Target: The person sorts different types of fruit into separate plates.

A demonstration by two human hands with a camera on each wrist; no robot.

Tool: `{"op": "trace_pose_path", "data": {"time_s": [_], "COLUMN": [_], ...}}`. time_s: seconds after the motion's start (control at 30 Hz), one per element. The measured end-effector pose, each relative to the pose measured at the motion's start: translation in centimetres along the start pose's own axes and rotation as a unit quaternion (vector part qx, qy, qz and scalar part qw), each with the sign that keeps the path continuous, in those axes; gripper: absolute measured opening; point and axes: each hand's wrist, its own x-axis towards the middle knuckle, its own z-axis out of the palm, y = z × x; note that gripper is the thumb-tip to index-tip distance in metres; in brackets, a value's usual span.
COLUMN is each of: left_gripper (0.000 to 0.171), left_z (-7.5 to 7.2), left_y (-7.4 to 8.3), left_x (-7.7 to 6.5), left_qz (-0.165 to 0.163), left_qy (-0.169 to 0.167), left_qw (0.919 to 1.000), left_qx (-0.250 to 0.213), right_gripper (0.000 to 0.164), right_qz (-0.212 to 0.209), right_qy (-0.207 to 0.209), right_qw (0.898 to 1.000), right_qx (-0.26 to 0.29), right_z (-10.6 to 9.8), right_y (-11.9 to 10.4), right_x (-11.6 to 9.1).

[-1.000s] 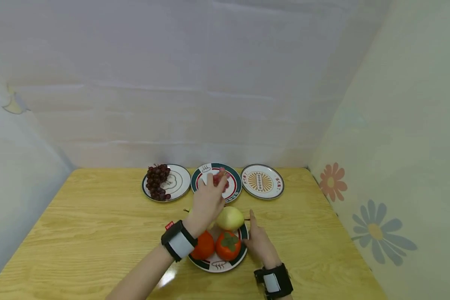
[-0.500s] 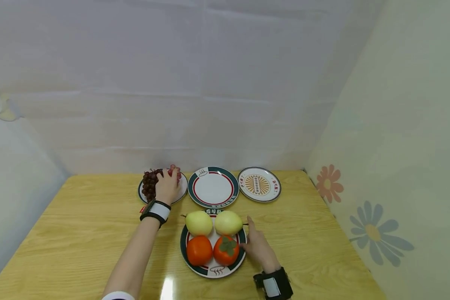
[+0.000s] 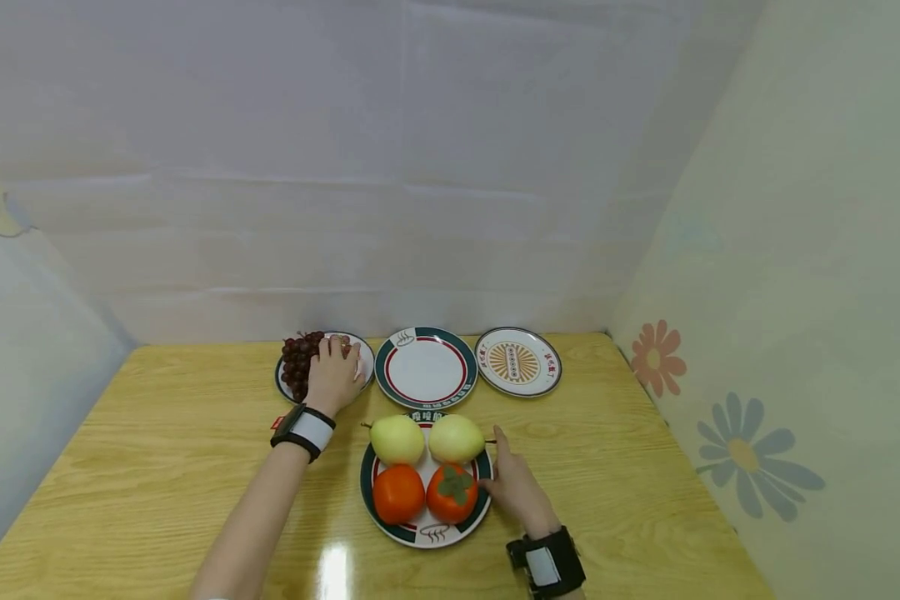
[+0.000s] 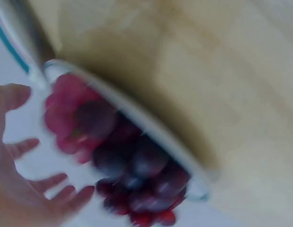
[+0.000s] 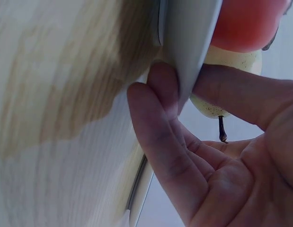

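My left hand [image 3: 334,379] is over the far-left plate [image 3: 367,352], fingers spread and bent. In the left wrist view it stands slightly apart from the red grapes [image 4: 66,113], which lie against a bunch of dark grapes [image 4: 146,165] on that plate. My right hand [image 3: 523,493] pinches the right rim of the fruit plate [image 3: 368,492], thumb above and fingers below, as the right wrist view shows. This plate bears two yellow-green pears [image 3: 397,439] at the back and two orange-red persimmons [image 3: 399,493] in front.
A green-rimmed plate [image 3: 427,371] stands at the back middle, with a smaller plate with a sunburst print [image 3: 516,364] to its right. Behind them rises a pale wall covering [image 3: 420,208]. The wooden table [image 3: 180,467] extends to both sides.
My left hand has carried the red grapes from the middle plate to the far-left plate and let them go there. The right hand has stayed at the fruit plate's rim.
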Motion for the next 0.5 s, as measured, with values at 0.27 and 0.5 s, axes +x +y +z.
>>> {"op": "trace_pose_path", "data": {"time_s": [0.27,0.5], "left_gripper": [0.05,0.061], "left_z": [-3.7,-4.1], "left_y": [3.7,6.0], "left_x": [-3.1,-6.2], "left_qz": [0.197,0.287], "left_qy": [-0.03,-0.113], "left_qw": [0.9755,0.9484], "left_qx": [-0.093,-0.074], "right_gripper": [0.084,0.084], "right_qz": [0.012,0.002], "right_qy": [-0.006,-0.006], "right_qw": [1.0,1.0], "right_qx": [0.004,0.01], "right_z": [0.0,0.1], "right_y": [0.1,0.4], "right_x": [0.2,0.2]}}
